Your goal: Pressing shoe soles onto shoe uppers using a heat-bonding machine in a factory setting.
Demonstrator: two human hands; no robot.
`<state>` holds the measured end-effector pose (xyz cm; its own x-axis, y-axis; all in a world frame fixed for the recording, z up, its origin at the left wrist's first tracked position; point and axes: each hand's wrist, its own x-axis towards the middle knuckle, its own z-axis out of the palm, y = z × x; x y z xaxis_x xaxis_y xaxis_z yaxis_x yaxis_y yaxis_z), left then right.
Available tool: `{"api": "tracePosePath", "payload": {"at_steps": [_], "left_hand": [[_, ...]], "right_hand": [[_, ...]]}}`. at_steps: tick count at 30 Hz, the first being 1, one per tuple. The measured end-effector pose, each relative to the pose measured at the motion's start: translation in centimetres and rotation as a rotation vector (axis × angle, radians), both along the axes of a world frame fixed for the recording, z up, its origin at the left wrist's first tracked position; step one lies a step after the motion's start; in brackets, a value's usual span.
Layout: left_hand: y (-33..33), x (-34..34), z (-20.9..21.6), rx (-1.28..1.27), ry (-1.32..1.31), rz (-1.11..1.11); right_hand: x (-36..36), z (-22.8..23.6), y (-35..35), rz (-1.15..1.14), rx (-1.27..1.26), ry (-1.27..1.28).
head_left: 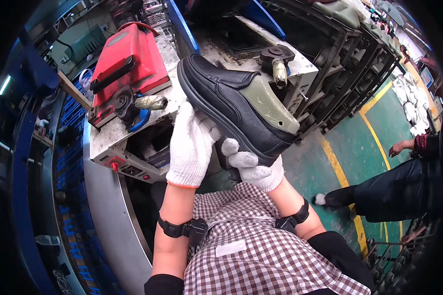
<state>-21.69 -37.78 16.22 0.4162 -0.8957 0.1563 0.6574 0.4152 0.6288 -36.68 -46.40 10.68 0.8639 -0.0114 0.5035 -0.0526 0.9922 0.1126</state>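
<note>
A black leather slip-on shoe (231,103) is held up in front of me, its toe toward the upper left and its heel toward the lower right. An olive-green shoe last (269,105) fills its opening, with a small hole near the heel end. My left hand (191,147), in a white knit glove, supports the sole below the forefoot. Under the heel, my right hand (253,167) is gloved too, its fingers curled against the sole. Both hands are closed on this one shoe.
Behind the shoe stands a workbench machine (167,98) with a red cover (133,64) and two knobs with worn, wrapped handles. A dark rack (349,64) holds more shoes at the right. Another person's leg (389,194) and hand show at far right, on the green floor with yellow lines.
</note>
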Motion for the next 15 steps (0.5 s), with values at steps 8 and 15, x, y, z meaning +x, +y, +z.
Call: {"api": "tracePosePath", "payload": {"at_steps": [8,15], "left_hand": [[0.1,0.0,-0.2,0.069,-0.009,0.016],[1.4,-0.2,-3.3,0.225,-0.128,-0.01]], "right_hand": [[0.3,-0.8,0.1,0.026,0.117,0.024],[-0.8,1.3,0.3,-0.895,-1.116,0.78]]}}
